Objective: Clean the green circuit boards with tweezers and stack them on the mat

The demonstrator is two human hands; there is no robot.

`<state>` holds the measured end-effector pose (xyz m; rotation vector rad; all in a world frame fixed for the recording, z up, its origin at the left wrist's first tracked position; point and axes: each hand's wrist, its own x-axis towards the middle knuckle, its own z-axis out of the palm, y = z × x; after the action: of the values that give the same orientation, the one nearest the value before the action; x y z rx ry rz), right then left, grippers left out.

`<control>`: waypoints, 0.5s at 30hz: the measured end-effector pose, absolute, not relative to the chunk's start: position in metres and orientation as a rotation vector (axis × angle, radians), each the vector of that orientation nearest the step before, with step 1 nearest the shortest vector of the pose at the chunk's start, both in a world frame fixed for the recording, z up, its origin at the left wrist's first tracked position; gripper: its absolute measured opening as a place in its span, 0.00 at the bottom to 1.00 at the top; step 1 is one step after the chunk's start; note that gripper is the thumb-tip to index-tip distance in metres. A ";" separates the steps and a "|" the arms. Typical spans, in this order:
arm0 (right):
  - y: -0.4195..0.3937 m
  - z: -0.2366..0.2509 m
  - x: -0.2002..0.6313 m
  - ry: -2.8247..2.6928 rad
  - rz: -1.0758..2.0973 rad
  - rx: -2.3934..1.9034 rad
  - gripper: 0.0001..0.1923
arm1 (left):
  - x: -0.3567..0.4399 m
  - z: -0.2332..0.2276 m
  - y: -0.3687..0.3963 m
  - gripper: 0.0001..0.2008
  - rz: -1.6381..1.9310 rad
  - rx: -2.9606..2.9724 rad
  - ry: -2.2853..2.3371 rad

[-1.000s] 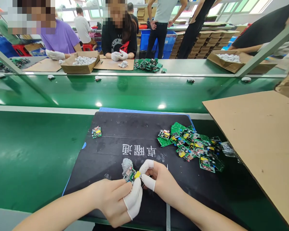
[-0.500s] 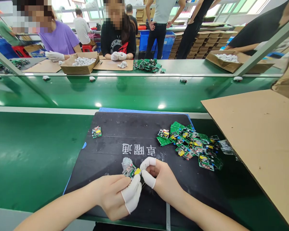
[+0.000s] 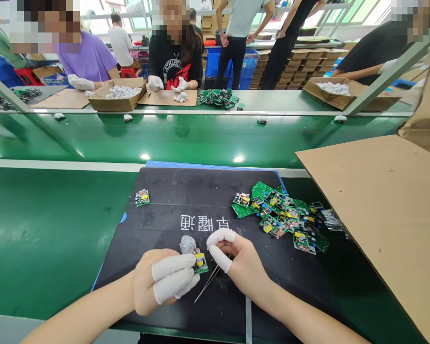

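Note:
My left hand, with white finger cots, grips a small green circuit board with a yellow component on it. Just behind the board, a grey lump of putty shows on the black mat. Close to the board's right side is my right hand, its cotted thumb and forefinger brought together at the tips; whatever they pinch is too small to make out. Metal tweezers lie below the right hand, their upper end partly hidden by it.
Loose circuit boards are heaped on the mat's right. A single board lies at its upper left. Cardboard juts in from the right. Beyond runs a green conveyor carrying small pieces, with co-workers and a box of white lumps across it.
My left hand has turned and shifted left on the board, and its fingers now lie across the front. My right hand has drawn slightly off the board, and the tweezers have come into view.

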<state>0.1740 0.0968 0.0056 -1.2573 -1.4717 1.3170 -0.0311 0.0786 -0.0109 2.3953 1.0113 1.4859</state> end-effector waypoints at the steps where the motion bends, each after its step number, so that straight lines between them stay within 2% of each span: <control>1: 0.097 0.004 0.174 -1.599 1.158 -1.256 0.04 | -0.030 -0.008 0.082 0.08 1.538 2.336 1.017; 4: 0.099 -0.001 0.170 -1.958 0.613 -1.184 0.08 | -0.025 0.000 0.090 0.07 1.671 2.166 0.975; 6: 0.100 -0.006 0.167 -2.085 0.355 -1.123 0.09 | -0.023 0.001 0.093 0.09 1.685 2.063 0.966; 9: 0.101 -0.014 0.162 -2.174 0.167 -1.037 0.10 | -0.021 0.001 0.095 0.13 1.625 1.997 0.958; 15: 0.099 -0.026 0.159 -2.308 -0.085 -0.885 0.20 | -0.018 0.000 0.095 0.19 1.625 2.057 0.867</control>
<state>0.1587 0.0991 -0.0258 -0.8851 -2.3079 -0.0846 -0.0184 0.0949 0.0003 2.0566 0.8670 1.6251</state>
